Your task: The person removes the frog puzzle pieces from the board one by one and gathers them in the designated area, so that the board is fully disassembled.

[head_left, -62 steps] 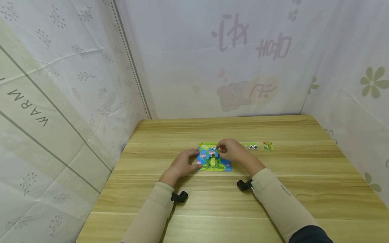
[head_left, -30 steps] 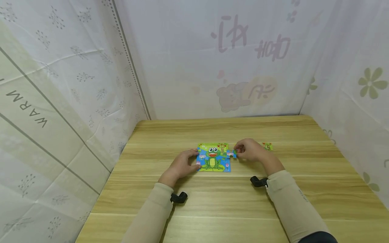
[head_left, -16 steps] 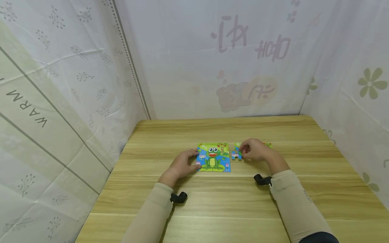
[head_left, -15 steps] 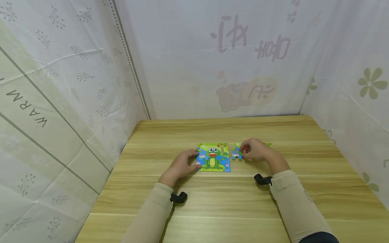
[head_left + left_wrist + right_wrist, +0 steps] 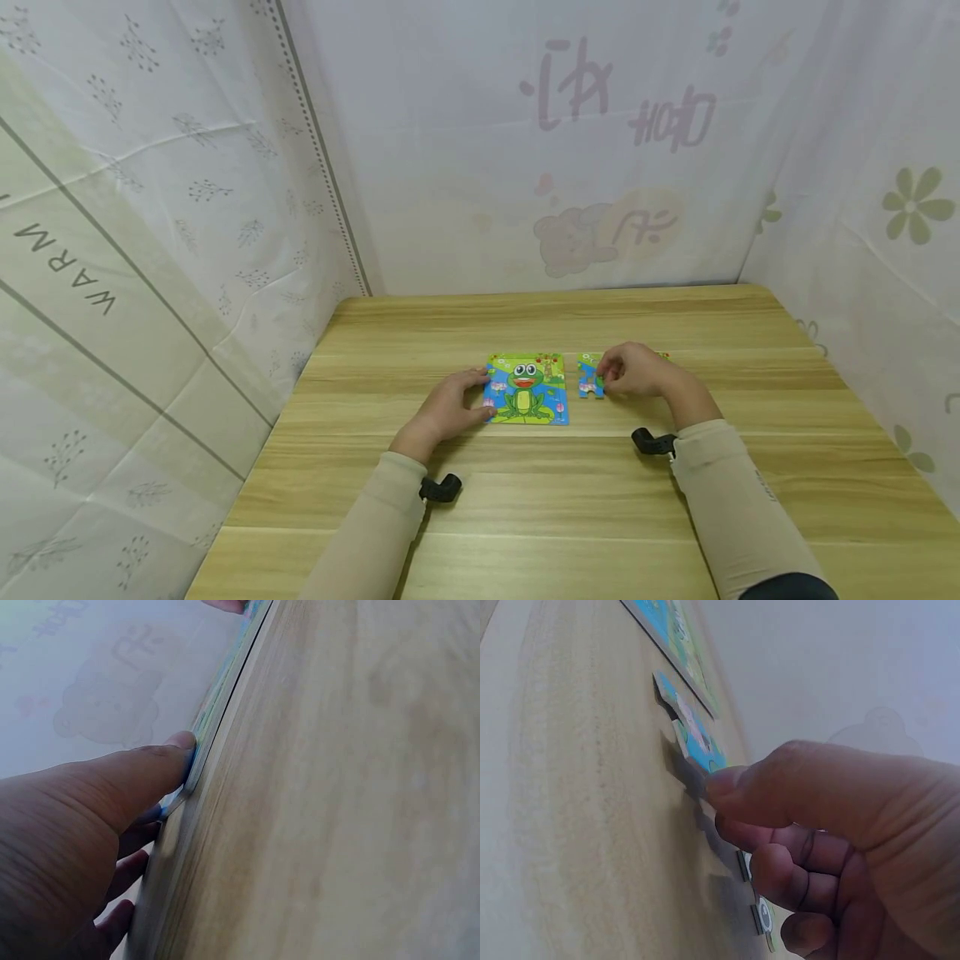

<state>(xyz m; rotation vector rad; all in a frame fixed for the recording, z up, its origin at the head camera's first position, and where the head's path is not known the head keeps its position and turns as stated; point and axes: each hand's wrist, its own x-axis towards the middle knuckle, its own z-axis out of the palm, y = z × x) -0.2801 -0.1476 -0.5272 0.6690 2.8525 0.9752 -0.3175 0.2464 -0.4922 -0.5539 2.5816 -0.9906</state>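
Note:
In the head view a square frog puzzle board [image 5: 523,404] lies flat on the table. My left hand [image 5: 447,407] touches its left side, the thumb [image 5: 161,769] on the near left corner and the fingers spread out toward the far left. My right hand [image 5: 637,371] pinches a blue puzzle piece [image 5: 588,385] between thumb and fingertips, just right of the board. In the right wrist view that piece [image 5: 694,735] is tilted, its shadow on the tabletop beside it. Part of it is hidden by the thumb.
Behind the right hand lie green puzzle pieces [image 5: 589,357], mostly hidden in the head view; a piece with a printed eye [image 5: 765,913] shows below the fingers in the right wrist view. The wooden table [image 5: 525,517] ends at a patterned cloth backdrop [image 5: 450,167].
The right hand has carried the blue puzzle piece from over the frog's face off to the right, now beside the green pieces. The left hand has stayed at the board.

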